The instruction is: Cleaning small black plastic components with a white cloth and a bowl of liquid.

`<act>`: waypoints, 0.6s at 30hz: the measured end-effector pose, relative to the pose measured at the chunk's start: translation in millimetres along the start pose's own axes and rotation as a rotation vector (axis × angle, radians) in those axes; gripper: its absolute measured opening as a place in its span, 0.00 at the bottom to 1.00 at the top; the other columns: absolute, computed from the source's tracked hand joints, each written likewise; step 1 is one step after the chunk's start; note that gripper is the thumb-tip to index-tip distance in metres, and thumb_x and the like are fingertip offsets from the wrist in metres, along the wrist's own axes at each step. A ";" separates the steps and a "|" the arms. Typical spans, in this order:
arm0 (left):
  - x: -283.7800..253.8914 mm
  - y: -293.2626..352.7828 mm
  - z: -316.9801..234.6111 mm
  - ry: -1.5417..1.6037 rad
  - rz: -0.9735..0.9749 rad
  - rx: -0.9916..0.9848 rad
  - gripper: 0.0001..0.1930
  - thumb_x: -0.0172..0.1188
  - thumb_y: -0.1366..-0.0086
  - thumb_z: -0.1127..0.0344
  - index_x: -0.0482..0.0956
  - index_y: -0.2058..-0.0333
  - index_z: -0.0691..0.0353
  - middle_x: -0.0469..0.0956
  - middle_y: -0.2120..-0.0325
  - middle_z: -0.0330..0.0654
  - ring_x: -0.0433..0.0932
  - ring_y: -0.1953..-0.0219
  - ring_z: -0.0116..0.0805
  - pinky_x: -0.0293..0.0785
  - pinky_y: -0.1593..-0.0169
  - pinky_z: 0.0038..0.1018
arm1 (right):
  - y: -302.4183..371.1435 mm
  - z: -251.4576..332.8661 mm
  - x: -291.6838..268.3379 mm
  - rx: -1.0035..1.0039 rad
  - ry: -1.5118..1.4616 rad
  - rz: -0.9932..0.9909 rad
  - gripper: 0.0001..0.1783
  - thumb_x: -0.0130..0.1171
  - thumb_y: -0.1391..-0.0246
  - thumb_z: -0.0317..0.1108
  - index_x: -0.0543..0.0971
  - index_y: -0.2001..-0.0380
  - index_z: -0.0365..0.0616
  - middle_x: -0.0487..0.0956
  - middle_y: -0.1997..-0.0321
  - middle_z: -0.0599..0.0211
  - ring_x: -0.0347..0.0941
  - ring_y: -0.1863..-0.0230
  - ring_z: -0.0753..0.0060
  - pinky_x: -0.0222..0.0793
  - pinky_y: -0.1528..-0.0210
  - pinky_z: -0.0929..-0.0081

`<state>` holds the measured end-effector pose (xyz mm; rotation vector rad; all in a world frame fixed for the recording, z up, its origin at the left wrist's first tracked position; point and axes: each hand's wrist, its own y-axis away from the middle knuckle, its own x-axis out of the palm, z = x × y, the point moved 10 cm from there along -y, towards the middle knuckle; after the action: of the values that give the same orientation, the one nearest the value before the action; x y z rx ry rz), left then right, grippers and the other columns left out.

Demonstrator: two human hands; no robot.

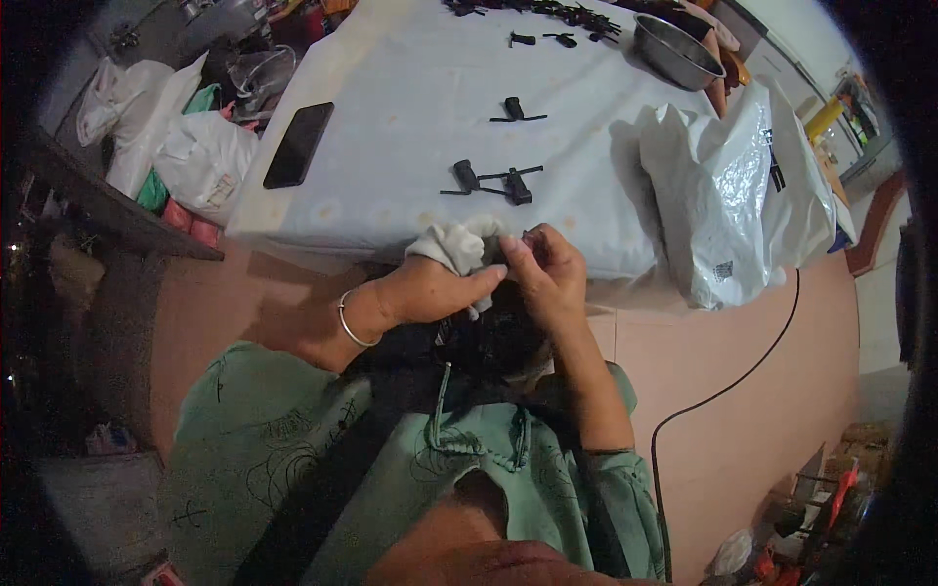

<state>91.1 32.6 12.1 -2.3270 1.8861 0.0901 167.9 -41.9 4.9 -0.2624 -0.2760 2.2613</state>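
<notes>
At the near edge of the table, my left hand is closed around a bunched white cloth, which covers part of its fingers. My right hand meets it from the right, thumb and fingers pinched together near the cloth. What that pinch holds, if anything, is too small and dark to make out. Just beyond my hands, two small black plastic parts with thin stems lie close together on the white tablecloth. A similar black part rests farther back.
A pile of black parts lies at the far edge, beside a metal bowl. A dark phone is on the left. A white plastic bag stands at the right. White bags sit beyond the left side; a black cable crosses the floor.
</notes>
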 end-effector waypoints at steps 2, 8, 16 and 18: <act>-3.3 -5.4 -10.3 -0.165 -0.029 0.037 0.13 0.51 0.44 0.74 0.67 0.59 0.65 0.71 0.73 0.34 0.70 0.71 0.19 0.69 0.70 0.17 | -1.1 -6.9 0.4 0.041 -0.087 0.044 0.13 0.52 0.47 0.35 0.69 0.79 0.38 0.62 0.87 0.67 0.56 0.82 0.81 0.58 0.80 0.78; -9.9 -7.4 -10.5 -0.056 -0.122 0.029 0.05 0.51 0.44 0.71 0.70 0.68 0.64 0.69 0.80 0.32 0.68 0.78 0.20 0.66 0.77 0.21 | 4.1 -3.4 21.1 0.008 0.014 0.232 0.17 0.43 0.41 0.38 0.68 0.79 0.39 0.64 0.80 0.80 0.56 0.76 0.86 0.57 0.73 0.85; -9.3 5.8 -47.7 -0.638 -0.238 0.369 0.10 0.54 0.48 0.73 0.70 0.65 0.66 0.72 0.74 0.43 0.71 0.74 0.32 0.69 0.69 0.25 | 7.8 -13.5 33.8 0.040 -0.326 0.112 0.16 0.42 0.41 0.38 0.69 0.76 0.37 0.65 0.81 0.75 0.57 0.76 0.84 0.58 0.73 0.81; -8.2 1.2 -42.4 -0.619 -0.206 0.314 0.10 0.53 0.48 0.73 0.70 0.66 0.66 0.73 0.74 0.44 0.71 0.73 0.34 0.69 0.67 0.26 | 9.4 -18.8 32.5 0.072 -0.332 0.132 0.16 0.41 0.40 0.37 0.70 0.75 0.37 0.66 0.80 0.76 0.58 0.75 0.84 0.58 0.72 0.82</act>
<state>86.4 33.9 55.0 -1.9595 1.2558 0.4051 145.6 -21.0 -18.9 0.1394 -0.3581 2.4359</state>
